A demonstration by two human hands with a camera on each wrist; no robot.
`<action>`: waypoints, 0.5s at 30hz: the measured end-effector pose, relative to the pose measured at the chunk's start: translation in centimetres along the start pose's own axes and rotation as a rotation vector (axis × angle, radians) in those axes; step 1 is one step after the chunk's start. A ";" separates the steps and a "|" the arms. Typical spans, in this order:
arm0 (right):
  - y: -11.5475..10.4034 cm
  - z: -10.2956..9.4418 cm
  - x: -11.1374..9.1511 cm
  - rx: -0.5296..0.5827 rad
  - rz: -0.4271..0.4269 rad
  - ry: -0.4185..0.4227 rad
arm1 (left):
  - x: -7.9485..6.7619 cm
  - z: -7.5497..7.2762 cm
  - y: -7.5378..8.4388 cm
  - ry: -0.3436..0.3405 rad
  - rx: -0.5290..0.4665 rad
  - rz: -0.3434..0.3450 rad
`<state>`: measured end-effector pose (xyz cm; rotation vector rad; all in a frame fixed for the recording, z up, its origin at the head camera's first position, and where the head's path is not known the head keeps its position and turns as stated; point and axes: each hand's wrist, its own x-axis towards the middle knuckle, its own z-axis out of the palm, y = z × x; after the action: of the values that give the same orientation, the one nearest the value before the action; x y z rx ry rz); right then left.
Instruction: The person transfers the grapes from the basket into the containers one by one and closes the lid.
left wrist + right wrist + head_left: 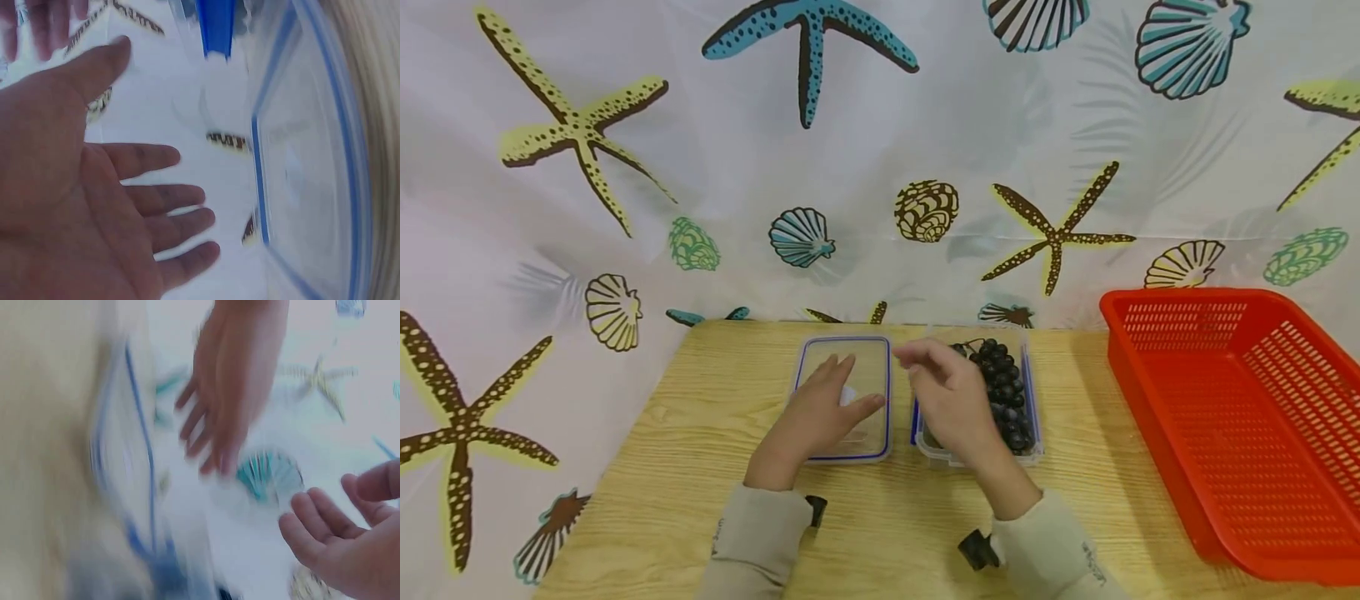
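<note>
A clear lid with a blue seal [872, 367] lies on the table, its pale panel also showing in the left wrist view. Over it hovers my left hand [820, 412], fingers extended and thumb spread, holding nothing. Just to the right stands a clear container [942, 457] with dark grapes [1002, 379] inside; a blue side clip [215, 25] appears in the left wrist view. My right hand [951, 400] is raised above the container's left part, its fingers loosely bent and nothing in them. It hides some of the grapes.
A large red plastic basket [1157, 450] with slotted walls stands at the right side of the wooden table [677, 467]. Behind the table hangs a white cloth [865, 150] printed with starfish and shells.
</note>
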<state>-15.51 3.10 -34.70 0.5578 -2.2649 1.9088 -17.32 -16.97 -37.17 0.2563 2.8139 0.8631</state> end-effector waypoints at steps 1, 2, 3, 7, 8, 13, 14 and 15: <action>-0.2 1.3 0.0 0.028 0.020 -0.041 | -0.1 -0.3 -0.5 0.011 0.026 -0.016; -0.2 2.5 0.1 0.046 0.053 -0.082 | -0.2 -0.7 -1.0 0.019 0.047 -0.035; -0.1 3.7 0.2 0.049 0.094 -0.118 | -0.3 -0.9 -1.4 0.023 0.069 -0.057; 1.3 7.8 1.0 -0.102 0.242 -0.177 | -0.6 -1.5 -2.8 0.015 0.104 -0.137; 1.7 8.5 1.1 -0.150 0.260 -0.170 | -0.7 -1.6 -3.0 0.007 0.095 -0.156; 3.5 10.3 1.6 -0.311 0.321 -0.106 | -0.8 -1.5 -3.7 -0.025 0.058 -0.241; 3.8 10.5 1.6 -0.328 0.340 -0.096 | -0.8 -1.5 -3.8 -0.024 0.063 -0.251; 4.1 10.6 1.7 -0.337 0.366 -0.092 | -0.8 -1.5 -3.9 -0.019 0.069 -0.257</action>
<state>-17.12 -7.00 -39.94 0.1995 -2.8280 1.5975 -17.28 -21.11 -38.09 -0.0866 2.7795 0.7037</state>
